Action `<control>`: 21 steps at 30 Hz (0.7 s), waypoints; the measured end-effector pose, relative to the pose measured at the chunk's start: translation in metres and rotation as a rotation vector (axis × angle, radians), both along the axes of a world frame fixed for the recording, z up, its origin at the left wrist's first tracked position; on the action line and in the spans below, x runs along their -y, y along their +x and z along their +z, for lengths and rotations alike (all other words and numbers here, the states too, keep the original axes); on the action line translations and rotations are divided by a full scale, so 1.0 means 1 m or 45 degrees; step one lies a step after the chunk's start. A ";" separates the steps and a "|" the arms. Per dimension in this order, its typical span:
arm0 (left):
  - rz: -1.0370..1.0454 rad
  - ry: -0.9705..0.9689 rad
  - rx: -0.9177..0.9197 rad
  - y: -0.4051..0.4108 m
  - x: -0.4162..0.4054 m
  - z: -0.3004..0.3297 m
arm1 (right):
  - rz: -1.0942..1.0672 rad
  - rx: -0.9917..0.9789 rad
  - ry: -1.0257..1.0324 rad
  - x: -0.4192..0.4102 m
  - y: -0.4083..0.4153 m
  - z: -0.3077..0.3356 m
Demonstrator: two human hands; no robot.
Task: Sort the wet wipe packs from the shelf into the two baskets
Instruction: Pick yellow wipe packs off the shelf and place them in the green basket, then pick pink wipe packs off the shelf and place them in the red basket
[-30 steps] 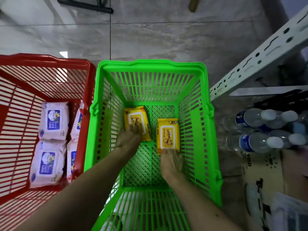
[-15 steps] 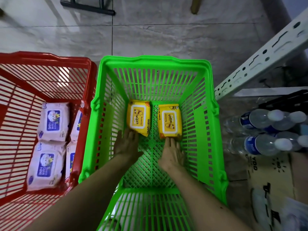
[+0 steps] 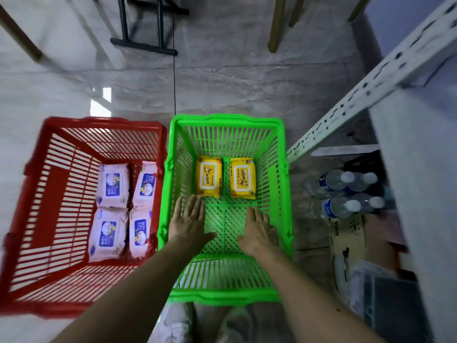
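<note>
Both hands, left hand and right hand, are hovering flat-fingered inside the green basket (holding nothing), just short of two yellow packs; water bottles are lying beside it.

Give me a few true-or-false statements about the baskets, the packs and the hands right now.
1. The green basket holds two yellow packs. True.
2. The red basket holds yellow packs too. False: it holds four pink packs.
3. The right hand grips a pack. False: it is flat and holds nothing.
4. The left hand is open, inside the green basket. True.
5. Water bottles lie right of the green basket. True.
</note>
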State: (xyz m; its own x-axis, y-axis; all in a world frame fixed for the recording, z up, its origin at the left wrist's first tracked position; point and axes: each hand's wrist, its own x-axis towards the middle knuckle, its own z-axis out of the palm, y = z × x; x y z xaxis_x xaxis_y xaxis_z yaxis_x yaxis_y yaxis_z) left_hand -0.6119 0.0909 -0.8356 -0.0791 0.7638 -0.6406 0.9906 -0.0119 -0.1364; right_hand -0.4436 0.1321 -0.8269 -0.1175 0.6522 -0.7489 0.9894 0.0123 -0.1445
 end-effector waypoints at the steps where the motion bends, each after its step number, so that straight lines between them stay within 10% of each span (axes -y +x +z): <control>1: -0.008 0.016 0.002 0.001 0.002 0.030 | -0.001 0.001 0.008 0.004 0.002 0.028; 21: -0.713 0.782 0.190 0.093 -0.004 0.633 | -0.264 0.082 0.793 0.136 0.113 0.633</control>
State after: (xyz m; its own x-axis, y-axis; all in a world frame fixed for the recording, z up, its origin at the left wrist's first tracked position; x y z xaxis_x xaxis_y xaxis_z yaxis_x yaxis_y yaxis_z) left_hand -0.5184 0.0945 -0.2021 0.4677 0.8809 -0.0723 0.8686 -0.4732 -0.1471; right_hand -0.3308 -0.0038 -0.1937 0.0901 0.9700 -0.2258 0.9867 -0.1178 -0.1123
